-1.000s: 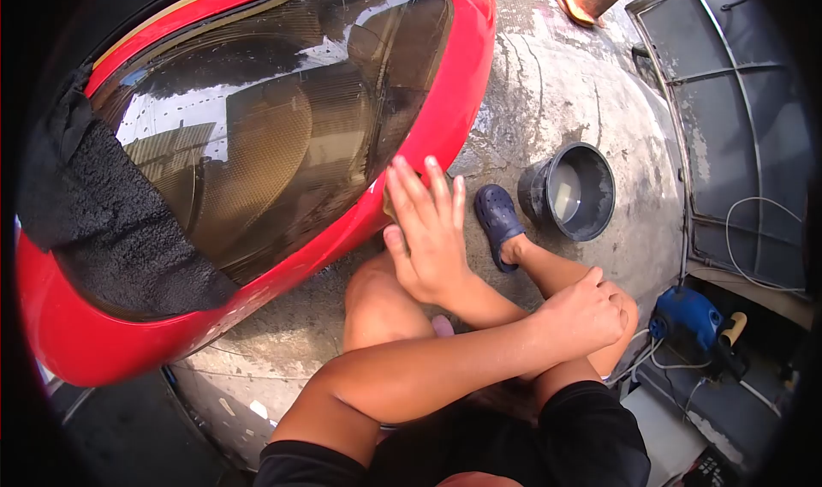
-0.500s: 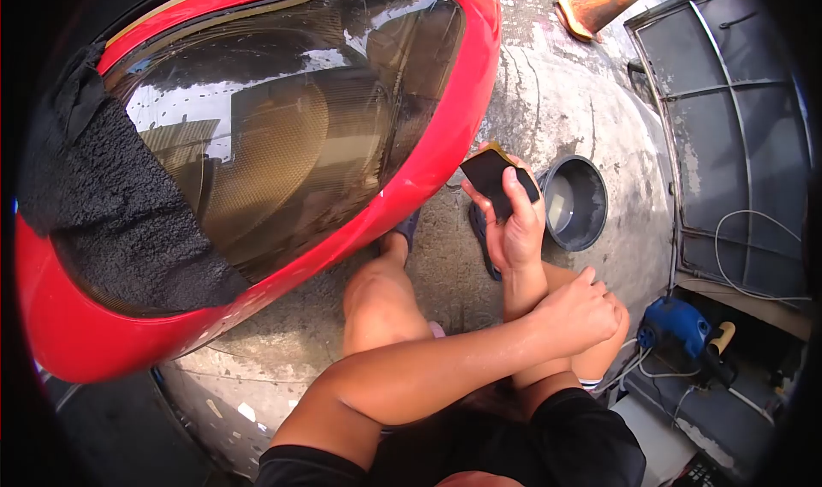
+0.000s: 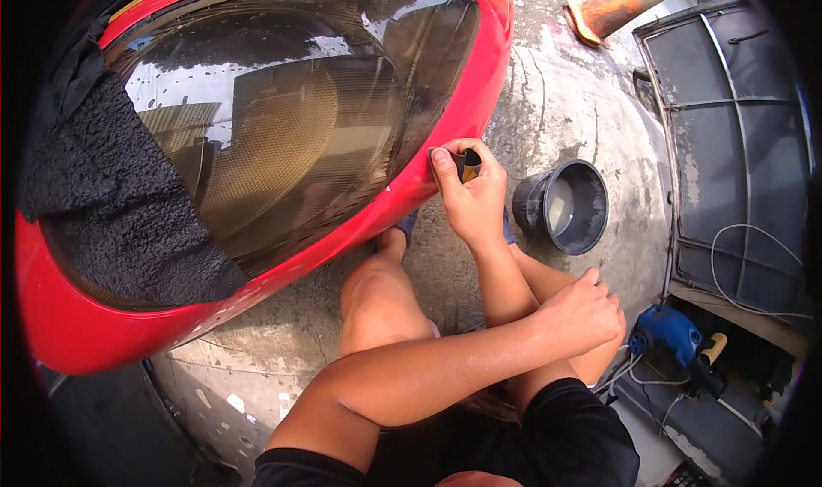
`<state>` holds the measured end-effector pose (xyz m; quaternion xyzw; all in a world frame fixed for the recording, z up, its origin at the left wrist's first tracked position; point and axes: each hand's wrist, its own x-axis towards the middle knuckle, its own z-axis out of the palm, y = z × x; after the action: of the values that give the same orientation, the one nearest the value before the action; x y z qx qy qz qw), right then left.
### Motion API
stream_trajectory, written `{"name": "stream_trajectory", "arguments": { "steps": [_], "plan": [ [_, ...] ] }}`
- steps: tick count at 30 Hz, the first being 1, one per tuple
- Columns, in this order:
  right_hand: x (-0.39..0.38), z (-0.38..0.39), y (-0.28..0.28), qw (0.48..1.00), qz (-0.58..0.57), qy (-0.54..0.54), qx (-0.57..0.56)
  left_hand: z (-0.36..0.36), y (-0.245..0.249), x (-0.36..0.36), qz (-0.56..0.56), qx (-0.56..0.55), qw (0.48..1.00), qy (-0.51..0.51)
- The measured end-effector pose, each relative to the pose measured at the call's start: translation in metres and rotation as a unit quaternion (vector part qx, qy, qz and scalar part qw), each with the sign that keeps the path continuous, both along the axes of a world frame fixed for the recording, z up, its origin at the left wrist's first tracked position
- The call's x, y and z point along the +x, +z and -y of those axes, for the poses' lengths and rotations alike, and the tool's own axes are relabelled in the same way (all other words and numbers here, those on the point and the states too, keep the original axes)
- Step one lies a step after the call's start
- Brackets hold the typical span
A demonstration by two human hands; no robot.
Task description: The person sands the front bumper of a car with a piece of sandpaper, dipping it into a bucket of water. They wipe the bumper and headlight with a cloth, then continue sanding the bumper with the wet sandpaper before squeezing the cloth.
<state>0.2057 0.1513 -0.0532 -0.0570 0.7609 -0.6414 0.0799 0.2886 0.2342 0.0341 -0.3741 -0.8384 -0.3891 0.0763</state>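
Observation:
My right hand [image 3: 475, 200] pinches a bent piece of sandpaper [image 3: 467, 167], black on one face and yellowish-brown on the other. Its fingertips are right at the red bumper edge [image 3: 409, 177], beside the large headlight [image 3: 282, 127] with its yellowed, glossy lens. My left arm crosses over my right forearm, and my left hand [image 3: 582, 316] rests near my right knee with its fingers curled in, nothing showing in them. A black towel [image 3: 128, 179] drapes over the headlight's left part.
A black bucket [image 3: 533, 206] with liquid stands on the worn concrete [image 3: 556, 101] to the right of my hand. Farther off lies an orange traffic cone [image 3: 618, 12]. On the right are a dark metal gate [image 3: 706, 136] and a blue machine [image 3: 668, 333] with hoses.
My right hand has moved left and turned over, bringing the sandpaper from above the floor to the red bumper edge; the sheet is now curled. My left hand has stayed put.

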Motion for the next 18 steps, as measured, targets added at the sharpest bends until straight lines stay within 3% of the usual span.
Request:
{"name": "stream_trajectory", "arguments": {
  "steps": [2,6,9,13,15,18],
  "plan": [
    [-0.004,0.002,-0.006,0.999,0.023,-0.021,-0.011,-0.001,-0.001,0.000,-0.010,0.008,1.000,0.015],
    [0.013,0.010,-0.004,0.995,-0.093,-0.004,0.032,-0.001,0.000,-0.002,-0.003,0.008,1.000,0.019],
    [0.000,0.006,-0.005,0.998,-0.022,-0.048,0.017,-0.004,0.000,0.000,-0.002,0.012,1.000,0.022],
    [0.024,0.012,0.010,0.995,-0.097,0.034,0.020,-0.003,-0.002,0.000,-0.014,0.004,0.999,0.030],
    [0.004,0.008,0.004,1.000,0.004,-0.030,0.000,-0.003,-0.001,0.004,-0.015,0.002,0.999,0.030],
    [0.023,0.016,0.010,0.999,-0.049,0.011,0.005,-0.002,-0.001,-0.002,-0.022,0.001,0.999,0.039]
  ]
}}
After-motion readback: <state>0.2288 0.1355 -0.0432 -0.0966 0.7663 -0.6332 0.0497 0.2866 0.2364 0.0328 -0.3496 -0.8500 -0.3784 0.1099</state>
